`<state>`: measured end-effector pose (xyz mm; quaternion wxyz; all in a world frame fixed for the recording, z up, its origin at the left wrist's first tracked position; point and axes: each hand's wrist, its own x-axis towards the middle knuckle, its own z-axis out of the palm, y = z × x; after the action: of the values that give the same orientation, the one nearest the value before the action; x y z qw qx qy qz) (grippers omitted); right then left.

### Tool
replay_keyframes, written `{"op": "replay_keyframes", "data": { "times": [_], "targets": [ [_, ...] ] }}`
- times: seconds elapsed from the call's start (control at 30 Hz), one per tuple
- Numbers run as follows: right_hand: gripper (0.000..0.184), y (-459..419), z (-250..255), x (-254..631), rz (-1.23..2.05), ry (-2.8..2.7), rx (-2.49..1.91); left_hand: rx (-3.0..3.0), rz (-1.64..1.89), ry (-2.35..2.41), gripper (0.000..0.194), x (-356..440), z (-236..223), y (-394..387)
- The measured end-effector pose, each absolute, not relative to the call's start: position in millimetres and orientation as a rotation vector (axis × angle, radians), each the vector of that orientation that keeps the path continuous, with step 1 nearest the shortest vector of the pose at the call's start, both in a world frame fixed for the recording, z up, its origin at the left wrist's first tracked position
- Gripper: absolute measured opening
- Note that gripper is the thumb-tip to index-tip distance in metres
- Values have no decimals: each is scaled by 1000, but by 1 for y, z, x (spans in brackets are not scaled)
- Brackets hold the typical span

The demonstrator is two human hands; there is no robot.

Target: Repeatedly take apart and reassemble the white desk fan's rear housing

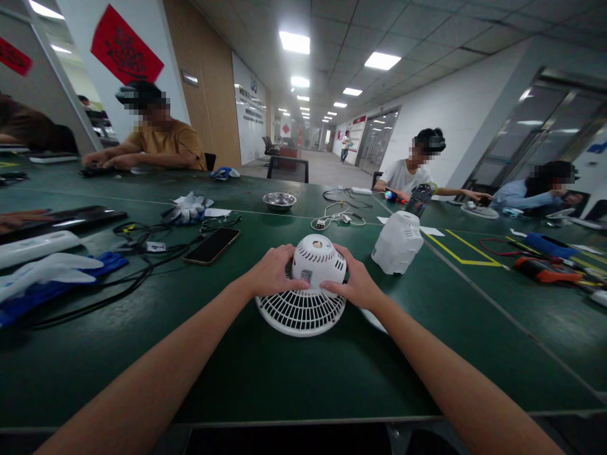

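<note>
A small white fan (308,284) lies face down on the green table (294,373), its round grille flat and its domed motor housing (317,259) pointing up. My left hand (272,272) grips the housing from the left. My right hand (356,284) grips it from the right. A second white fan housing part (398,242) stands just to the right, apart from my hands. A white piece (372,319) peeks out under my right wrist.
A black phone (212,245) and tangled black cables (137,253) lie to the left, with blue-white gloves (42,278). A steel bowl (279,201) and white cable (334,218) sit farther back. Three people sit at the table's far side. Tools (545,268) lie right.
</note>
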<state>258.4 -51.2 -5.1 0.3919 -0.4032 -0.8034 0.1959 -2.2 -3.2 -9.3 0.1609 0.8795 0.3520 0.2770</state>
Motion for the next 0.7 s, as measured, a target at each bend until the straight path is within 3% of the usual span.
{"op": "replay_keyframes", "data": {
  "times": [0.5, 0.7],
  "targets": [
    [85, -51, -7, 257, 324, -2092, -1046, 2589, 747, 1004, 76, -3, -10, -3],
    [97, -55, -3, 268, 430, -2114, -1060, 2452, 879, 1025, 77, -6, -11, -2]
  ]
}}
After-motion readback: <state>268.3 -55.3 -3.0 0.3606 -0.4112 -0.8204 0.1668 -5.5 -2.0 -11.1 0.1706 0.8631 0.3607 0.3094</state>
